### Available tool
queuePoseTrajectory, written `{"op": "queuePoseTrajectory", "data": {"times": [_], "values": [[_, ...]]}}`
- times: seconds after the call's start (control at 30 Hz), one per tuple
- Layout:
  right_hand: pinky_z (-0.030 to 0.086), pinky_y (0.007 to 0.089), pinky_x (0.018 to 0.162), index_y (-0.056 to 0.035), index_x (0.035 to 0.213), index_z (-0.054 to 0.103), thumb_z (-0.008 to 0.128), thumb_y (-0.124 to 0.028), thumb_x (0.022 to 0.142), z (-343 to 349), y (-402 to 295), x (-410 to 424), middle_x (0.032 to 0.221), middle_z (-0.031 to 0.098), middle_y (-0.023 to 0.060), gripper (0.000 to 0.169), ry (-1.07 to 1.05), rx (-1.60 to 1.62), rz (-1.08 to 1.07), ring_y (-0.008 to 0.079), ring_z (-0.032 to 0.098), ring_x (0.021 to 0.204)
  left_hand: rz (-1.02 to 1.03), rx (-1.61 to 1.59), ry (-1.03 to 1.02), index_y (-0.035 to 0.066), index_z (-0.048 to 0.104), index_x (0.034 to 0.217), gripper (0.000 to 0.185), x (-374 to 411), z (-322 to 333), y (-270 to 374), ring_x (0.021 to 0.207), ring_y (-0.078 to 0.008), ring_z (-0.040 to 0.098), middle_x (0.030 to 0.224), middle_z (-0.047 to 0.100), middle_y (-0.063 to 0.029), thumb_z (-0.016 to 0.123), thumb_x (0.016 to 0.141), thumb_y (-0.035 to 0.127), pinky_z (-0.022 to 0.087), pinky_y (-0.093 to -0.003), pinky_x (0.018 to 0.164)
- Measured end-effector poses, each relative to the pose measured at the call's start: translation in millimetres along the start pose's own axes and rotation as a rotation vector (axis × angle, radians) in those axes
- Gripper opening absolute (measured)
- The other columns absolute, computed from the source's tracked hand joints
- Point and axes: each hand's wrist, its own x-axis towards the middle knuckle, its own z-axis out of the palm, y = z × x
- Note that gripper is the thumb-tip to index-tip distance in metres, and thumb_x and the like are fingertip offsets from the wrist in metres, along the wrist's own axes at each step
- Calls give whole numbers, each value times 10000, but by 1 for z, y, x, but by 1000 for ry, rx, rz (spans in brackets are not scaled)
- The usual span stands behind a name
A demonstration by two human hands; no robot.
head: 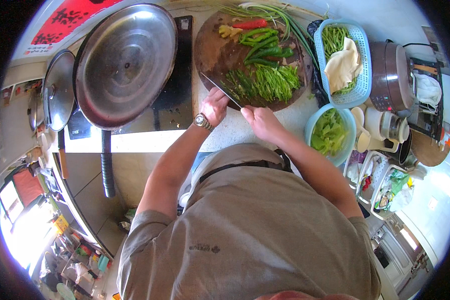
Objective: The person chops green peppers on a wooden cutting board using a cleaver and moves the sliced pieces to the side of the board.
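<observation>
My right hand grips the handle end of a kitchen knife, whose blade slants to the upper left over the round wooden chopping board. My left hand, with a watch on its wrist, is bent close against the blade at the board's near edge. Whether its fingers pinch anything is hidden. To the right of the blade lies a heap of shredded green pepper. Beyond it are whole or cut green peppers, a red chili pepper, a piece of ginger and green onions.
A large lidded pan stands on the cooktop at left, its handle jutting past the counter edge. A smaller lidded pan is beside it. At right are a blue basket of green beans, a leafy-vegetable bowl and a rice cooker.
</observation>
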Motion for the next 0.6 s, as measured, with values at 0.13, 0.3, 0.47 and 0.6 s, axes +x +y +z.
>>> {"op": "queuePoseTrajectory", "data": {"times": [0.13, 0.3, 0.47, 0.6], "values": [[504, 536, 768, -17, 1003, 683, 437, -400, 1030, 14, 17, 17, 903, 683, 258, 456, 91, 4, -89, 476, 640, 875, 49, -3, 49, 23, 692, 1007, 356, 3, 2, -1, 1053, -339, 617, 1092, 658, -126, 609, 666, -31, 545, -410, 885], [519, 489, 709, 11, 903, 675, 451, -448, 1034, -16, 4, 16, 802, 675, 250, 527, -181, 292, 395, 424, 663, 740, 78, 58, 99, 1, 697, 950, 292, 0, 2, -1, 1042, -334, 622, 1031, 658, -132, 614, 671, -21, 536, -409, 902], [460, 385, 552, -3, 809, 597, 461, -437, 1044, -16, 8, -5, 666, 588, 149, 512, -26, 242, 59, 248, 588, 587, 106, 61, 123, 26, 693, 897, 226, 4, 2, -6, 984, -324, 624, 974, 651, -115, 622, 687, -13, 546, -406, 843], [509, 474, 777, 11, 995, 693, 476, -408, 1031, -14, 2, -8, 890, 673, 279, 474, -43, 119, -18, 426, 664, 877, 88, 26, 98, 61, 699, 926, 259, 2, 0, -4, 1003, -318, 620, 1014, 659, -106, 627, 688, -7, 549, -402, 835]]}}
